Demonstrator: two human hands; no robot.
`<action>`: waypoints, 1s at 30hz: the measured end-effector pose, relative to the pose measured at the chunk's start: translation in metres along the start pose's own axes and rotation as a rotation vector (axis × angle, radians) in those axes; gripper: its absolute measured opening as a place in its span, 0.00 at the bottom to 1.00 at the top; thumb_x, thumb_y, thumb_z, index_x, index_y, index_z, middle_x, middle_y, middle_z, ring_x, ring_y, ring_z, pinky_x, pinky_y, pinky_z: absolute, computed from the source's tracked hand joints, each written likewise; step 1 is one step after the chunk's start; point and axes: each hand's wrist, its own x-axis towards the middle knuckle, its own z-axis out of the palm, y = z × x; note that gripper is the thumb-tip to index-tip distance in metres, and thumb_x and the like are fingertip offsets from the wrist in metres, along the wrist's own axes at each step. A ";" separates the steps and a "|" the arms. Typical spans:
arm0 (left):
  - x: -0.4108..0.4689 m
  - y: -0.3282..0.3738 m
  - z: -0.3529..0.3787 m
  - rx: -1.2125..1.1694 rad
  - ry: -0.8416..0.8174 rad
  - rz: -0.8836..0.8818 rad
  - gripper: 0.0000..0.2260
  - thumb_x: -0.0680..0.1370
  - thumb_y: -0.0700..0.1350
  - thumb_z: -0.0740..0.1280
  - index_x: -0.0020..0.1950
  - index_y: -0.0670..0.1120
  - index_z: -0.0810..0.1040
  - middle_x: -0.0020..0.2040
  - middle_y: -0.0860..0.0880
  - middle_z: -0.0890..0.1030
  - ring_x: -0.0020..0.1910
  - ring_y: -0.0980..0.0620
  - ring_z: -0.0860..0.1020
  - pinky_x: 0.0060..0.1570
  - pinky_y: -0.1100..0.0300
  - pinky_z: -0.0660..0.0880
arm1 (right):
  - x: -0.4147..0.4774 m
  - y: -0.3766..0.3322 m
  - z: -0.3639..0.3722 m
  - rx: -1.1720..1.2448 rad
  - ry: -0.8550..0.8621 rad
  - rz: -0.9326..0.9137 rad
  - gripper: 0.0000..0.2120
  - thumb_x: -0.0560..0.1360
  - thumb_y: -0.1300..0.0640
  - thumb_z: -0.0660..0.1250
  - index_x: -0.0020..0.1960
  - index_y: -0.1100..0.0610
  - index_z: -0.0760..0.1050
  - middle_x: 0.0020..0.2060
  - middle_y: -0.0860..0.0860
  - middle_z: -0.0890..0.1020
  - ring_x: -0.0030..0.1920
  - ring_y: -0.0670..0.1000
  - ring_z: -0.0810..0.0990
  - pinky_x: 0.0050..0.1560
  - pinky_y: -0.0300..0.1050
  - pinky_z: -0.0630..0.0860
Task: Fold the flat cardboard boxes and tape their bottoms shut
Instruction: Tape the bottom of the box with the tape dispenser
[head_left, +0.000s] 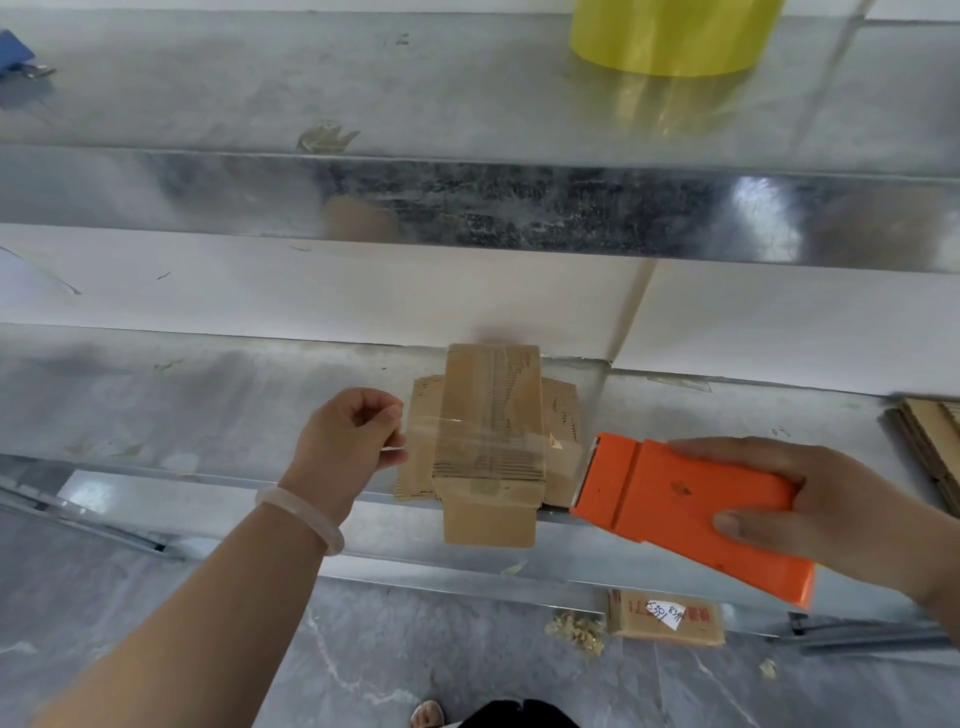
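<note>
Here, small cardboard box (488, 395) at the metal workbench (208, 405) front edge, clear tape strip (483, 441) stretched across it, left hand (348, 441) pinching the strip's end, right hand (841, 499) gripping an orange tape dispenser (675, 493) just beside the box, flat cardboard stack (930, 447) at far right.

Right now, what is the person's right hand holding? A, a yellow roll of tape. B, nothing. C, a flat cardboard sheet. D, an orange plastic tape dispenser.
D: the right hand grips the orange plastic tape dispenser beside the small brown cardboard box, while the left hand pinches the clear tape strip stretched across it.
</note>
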 end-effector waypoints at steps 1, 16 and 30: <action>-0.003 0.004 0.000 0.018 -0.006 0.033 0.05 0.79 0.35 0.66 0.45 0.42 0.79 0.38 0.45 0.79 0.37 0.49 0.80 0.48 0.45 0.82 | 0.001 0.000 0.001 -0.024 0.025 0.009 0.24 0.60 0.42 0.75 0.53 0.24 0.74 0.50 0.31 0.82 0.47 0.39 0.83 0.42 0.35 0.80; -0.086 0.056 0.065 0.640 -0.330 1.031 0.08 0.77 0.47 0.56 0.44 0.49 0.74 0.40 0.59 0.70 0.36 0.56 0.71 0.33 0.57 0.72 | 0.016 -0.017 0.042 -0.561 0.114 0.233 0.20 0.71 0.40 0.68 0.60 0.24 0.68 0.51 0.37 0.74 0.44 0.40 0.76 0.47 0.40 0.79; -0.051 0.028 0.038 0.485 -0.067 0.665 0.10 0.78 0.41 0.66 0.42 0.56 0.73 0.37 0.56 0.77 0.38 0.58 0.77 0.38 0.70 0.70 | 0.004 -0.022 0.038 -0.664 0.167 0.301 0.22 0.73 0.38 0.64 0.66 0.26 0.65 0.53 0.37 0.75 0.48 0.44 0.75 0.48 0.41 0.77</action>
